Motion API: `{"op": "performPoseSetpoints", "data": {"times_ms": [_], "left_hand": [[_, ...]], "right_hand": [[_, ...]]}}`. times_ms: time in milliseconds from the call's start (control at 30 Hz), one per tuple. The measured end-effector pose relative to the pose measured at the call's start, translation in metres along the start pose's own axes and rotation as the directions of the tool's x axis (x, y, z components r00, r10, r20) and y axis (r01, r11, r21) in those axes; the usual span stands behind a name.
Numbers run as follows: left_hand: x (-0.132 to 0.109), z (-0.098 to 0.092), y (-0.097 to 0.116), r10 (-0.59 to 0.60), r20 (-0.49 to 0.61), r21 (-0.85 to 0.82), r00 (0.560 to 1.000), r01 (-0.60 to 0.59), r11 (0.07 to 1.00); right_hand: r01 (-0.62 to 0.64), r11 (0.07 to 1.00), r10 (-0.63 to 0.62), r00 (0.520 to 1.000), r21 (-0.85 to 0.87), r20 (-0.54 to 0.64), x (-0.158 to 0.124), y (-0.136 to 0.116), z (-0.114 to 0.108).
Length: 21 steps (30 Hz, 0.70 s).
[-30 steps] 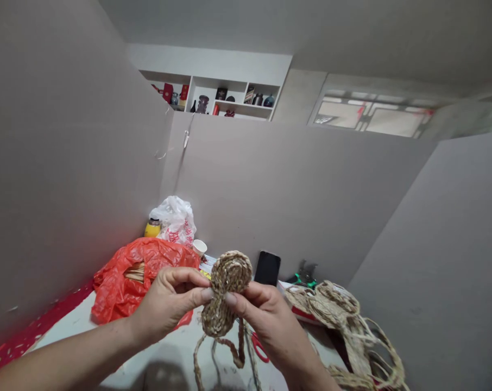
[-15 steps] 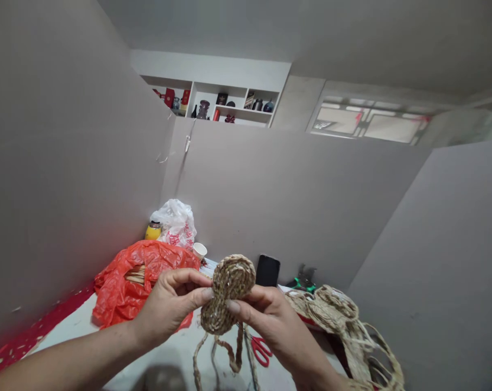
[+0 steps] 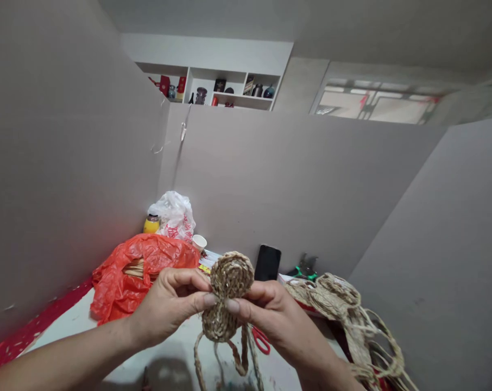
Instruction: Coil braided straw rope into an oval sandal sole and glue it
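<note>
Braid [image 3: 230,278] between left hand [image 3: 162,307], right hand [image 3: 281,317] (pinched)

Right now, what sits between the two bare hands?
A tan figure-eight coil of braided fibre, pinched between the left hand and the right hand; the head view shows it.
</note>
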State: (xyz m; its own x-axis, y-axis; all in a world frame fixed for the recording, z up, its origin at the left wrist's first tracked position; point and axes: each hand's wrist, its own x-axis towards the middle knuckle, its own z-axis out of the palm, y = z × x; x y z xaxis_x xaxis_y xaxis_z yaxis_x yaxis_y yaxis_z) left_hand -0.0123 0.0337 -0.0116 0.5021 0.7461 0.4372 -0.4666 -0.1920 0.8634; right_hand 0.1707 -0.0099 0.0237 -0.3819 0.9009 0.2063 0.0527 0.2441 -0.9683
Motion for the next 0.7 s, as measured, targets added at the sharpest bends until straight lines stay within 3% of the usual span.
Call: {"op": "performPoseSetpoints", "data": {"times_ms": [300, 500, 700], "left_hand": [[0.001, 0.001, 0.0, -0.063, -0.027, 0.053, 0.998, 0.064, 0.996], [0.005, -0.002, -0.006, -0.03, -0.092, 0.087, 0.995, 0.038, 0.996], [0.004, -0.005, 0.008, -0.039, -0.068, 0.127, 0.997, 0.048, 0.991]], "right_hand": [[-0.024, 1.0, 0.024, 1.0, -0.017, -0.001, 0.001, 0.004, -0.001], [-0.028, 0.999, 0.028, 0.999, 0.024, -0.026, 0.009, 0.009, -0.001], [0.044, 0.998, -0.042, 0.998, 0.043, -0.037, 0.012, 0.015, -0.005]]}}
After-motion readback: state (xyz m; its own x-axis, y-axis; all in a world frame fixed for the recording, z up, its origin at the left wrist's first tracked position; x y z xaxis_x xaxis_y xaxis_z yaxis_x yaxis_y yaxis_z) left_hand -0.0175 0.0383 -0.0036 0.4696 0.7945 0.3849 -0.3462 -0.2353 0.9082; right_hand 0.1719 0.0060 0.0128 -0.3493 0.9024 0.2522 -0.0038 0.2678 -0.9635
